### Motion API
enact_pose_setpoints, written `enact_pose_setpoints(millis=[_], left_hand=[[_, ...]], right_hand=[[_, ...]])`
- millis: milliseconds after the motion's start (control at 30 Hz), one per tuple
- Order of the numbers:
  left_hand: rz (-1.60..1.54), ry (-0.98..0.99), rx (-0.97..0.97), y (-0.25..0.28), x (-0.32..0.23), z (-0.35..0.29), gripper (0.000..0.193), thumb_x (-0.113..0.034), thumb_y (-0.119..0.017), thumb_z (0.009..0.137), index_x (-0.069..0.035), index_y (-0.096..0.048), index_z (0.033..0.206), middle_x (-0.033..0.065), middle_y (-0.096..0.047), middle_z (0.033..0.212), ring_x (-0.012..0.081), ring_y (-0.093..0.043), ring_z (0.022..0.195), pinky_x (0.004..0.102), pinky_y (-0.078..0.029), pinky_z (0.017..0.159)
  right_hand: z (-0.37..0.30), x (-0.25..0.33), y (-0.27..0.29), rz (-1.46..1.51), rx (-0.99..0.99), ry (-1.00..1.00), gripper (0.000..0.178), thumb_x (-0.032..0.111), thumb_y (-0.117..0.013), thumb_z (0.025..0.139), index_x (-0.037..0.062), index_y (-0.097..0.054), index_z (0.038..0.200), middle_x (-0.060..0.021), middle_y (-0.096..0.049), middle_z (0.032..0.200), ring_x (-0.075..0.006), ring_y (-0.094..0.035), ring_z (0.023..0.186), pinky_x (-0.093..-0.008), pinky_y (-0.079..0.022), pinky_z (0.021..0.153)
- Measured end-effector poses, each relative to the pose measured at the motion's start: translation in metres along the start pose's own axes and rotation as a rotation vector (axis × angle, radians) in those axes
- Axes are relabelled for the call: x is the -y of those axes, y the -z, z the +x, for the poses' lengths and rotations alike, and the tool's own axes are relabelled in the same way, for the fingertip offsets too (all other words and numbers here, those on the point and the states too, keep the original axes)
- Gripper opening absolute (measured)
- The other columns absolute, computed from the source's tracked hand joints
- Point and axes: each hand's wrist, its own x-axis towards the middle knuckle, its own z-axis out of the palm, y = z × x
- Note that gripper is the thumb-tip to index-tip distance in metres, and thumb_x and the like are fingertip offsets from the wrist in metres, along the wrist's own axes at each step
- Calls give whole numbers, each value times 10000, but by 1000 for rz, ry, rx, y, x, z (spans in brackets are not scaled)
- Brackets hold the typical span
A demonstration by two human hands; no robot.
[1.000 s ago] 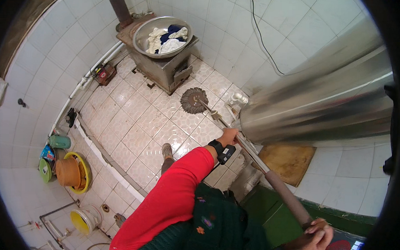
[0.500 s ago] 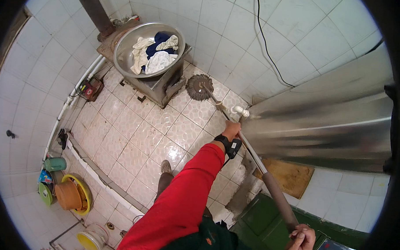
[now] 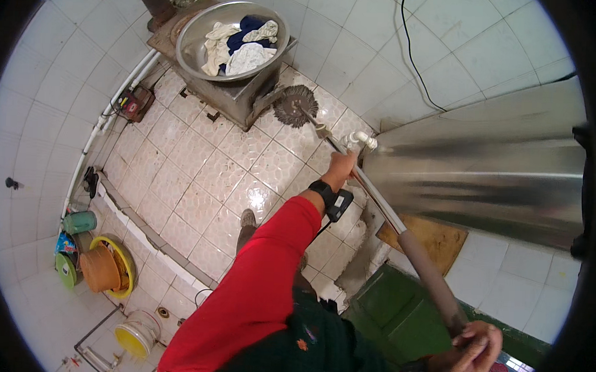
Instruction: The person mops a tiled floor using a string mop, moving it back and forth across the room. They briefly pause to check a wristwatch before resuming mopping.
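Note:
I hold a round mop with a shaggy grey head (image 3: 295, 107) and a long metal handle (image 3: 382, 205), which slants from the upper middle to the lower right. My left hand (image 3: 341, 166), below a red sleeve and a black wristband, is closed round the metal shaft. At the lower right, my right hand (image 3: 475, 349) is closed on the top end of the brown-grey grip (image 3: 429, 276). The mop head lies on the wet tiled floor (image 3: 239, 167), against the leg of a metal stove (image 3: 239, 95).
A large metal basin (image 3: 184, 51) of clothes rests on the stove. A big shiny steel cylinder (image 3: 482, 173) stands to the right, beside a white pipe elbow (image 3: 362, 141). A low ledge (image 3: 145, 240) and several tubs, including an orange one (image 3: 99, 269), lie left.
The mop head has shifted slightly left, closer against the stove leg. My right hand has moved right with the handle's end. The view has tilted a little, so the room appears higher.

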Motion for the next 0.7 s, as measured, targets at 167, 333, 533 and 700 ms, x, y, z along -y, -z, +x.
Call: enact_pose_setpoints(millis=[167, 333, 533, 700], left_hand=[[-54, 4, 96, 27, 36, -106, 277, -282, -566, 779, -45, -529, 641, 61, -550, 610, 182, -579, 563, 328, -503, 571], [-167, -27, 14, 68, 75, -203, 240, -280, -573, 819, -60, -533, 732, 38, -544, 663, 152, -565, 612, 335, -525, 672], [-173, 46, -140, 127, 144, -288, 276, -365, -498, 851, -94, -540, 883, 33, -578, 838, 161, -582, 792, 341, -490, 726], [-244, 219, -172, 181, 186, -323, 227, -326, -532, 810, -107, -503, 863, 43, -552, 822, 190, -565, 746, 374, -483, 704]], right_hand=[[12, -5, 89, 245, -131, 190, 263, 49, -348, 916, -85, -486, 1096, -108, -464, 571, -120, -375, 445, -281, -359, 504], [3, -14, 140, 501, 163, 418, 286, 137, -416, 879, -96, -480, 1032, -108, -482, 565, -109, -410, 439, -281, -354, 468], [0, -30, 143, 661, 500, 368, 218, 152, -522, 867, 1, -552, 1022, -45, -572, 586, -131, -539, 482, -248, -452, 532], [-6, -31, 110, 870, 585, 354, 116, 115, -546, 834, 8, -592, 826, -85, -617, 598, -150, -589, 477, -277, -510, 448]])
